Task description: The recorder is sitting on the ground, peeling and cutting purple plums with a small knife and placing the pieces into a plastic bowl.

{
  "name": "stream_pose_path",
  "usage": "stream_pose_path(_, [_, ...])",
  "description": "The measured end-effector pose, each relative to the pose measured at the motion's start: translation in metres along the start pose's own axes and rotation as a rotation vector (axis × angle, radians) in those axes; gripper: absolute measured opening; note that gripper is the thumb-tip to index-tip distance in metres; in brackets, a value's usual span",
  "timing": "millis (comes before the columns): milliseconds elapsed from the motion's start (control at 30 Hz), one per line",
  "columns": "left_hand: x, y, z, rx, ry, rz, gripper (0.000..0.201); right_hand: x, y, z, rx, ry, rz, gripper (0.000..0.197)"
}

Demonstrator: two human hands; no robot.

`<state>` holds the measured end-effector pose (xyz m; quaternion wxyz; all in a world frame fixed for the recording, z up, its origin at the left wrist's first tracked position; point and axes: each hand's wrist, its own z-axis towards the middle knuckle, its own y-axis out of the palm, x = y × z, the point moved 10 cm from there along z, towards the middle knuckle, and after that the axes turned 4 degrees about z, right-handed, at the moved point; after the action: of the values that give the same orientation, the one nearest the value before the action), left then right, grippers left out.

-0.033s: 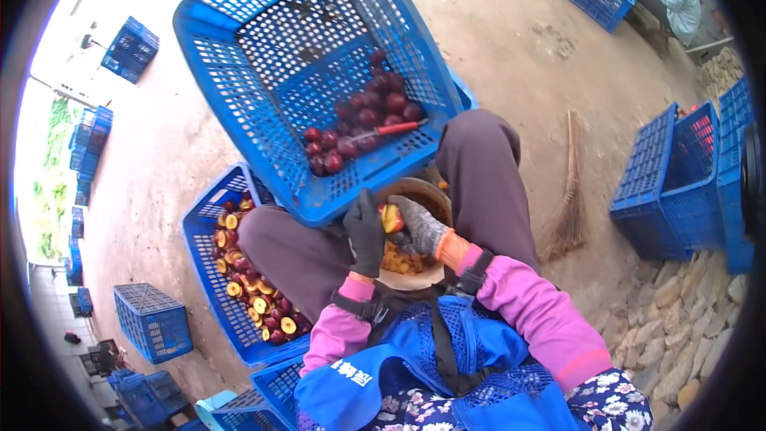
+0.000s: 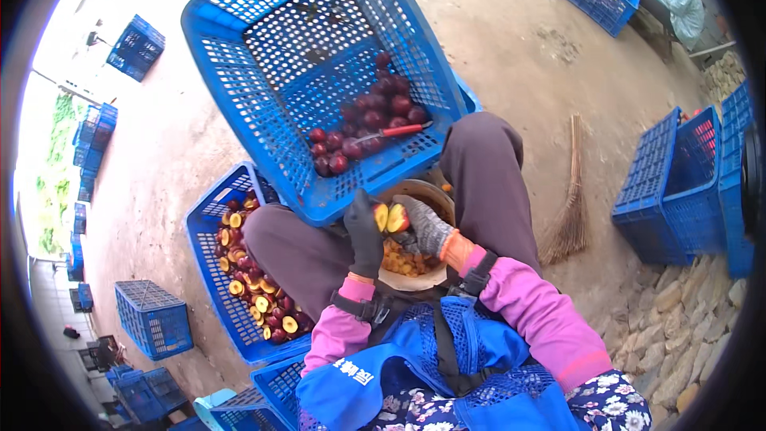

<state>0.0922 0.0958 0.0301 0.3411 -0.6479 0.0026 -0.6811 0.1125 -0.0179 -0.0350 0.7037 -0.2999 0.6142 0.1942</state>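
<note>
Two yellow-fleshed plum halves are held close together above a bucket between my knees. My left hand, in a dark glove, is closed on the left plum half. My right hand, in a grey knit glove with an orange cuff, is closed on the right plum half. Small yellow-brown pieces lie in the bucket under my hands. Beyond them, a tilted blue crate holds whole dark red plums. A red-handled knife lies on those plums.
A lower blue crate by my left knee holds many cut plum halves. A straw broom lies right of my right knee. Blue crates stand at the right beside stones. A person sits at the far right.
The plum between my hands is now parted into two halves, their yellow cut faces showing. The view has shifted slightly; the crates and the knife stay as they were.
</note>
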Motion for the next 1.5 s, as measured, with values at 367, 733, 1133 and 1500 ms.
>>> stream_pose_path(367, [0.012,-0.091,-0.027,-0.003,-0.241,-0.418,0.021,0.029,0.015,0.002,-0.137,0.457,0.74,0.041])
stream_pose_path(733, [0.024,-0.19,-0.092,-0.079,-0.463,-0.57,0.045,-0.19,0.049,0.009,-0.124,-0.549,-0.399,0.02])
stream_pose_path(1133, [-0.088,-0.293,-0.289,-0.495,-1.074,0.405,0.029,-0.151,0.008,0.045,-0.187,-0.485,-0.734,0.018])
stream_pose_path(1500, [0.033,-0.06,0.086,-0.573,-0.342,-0.095,0.042,0.009,-0.061,0.17,-0.086,0.158,-1.131,0.022])
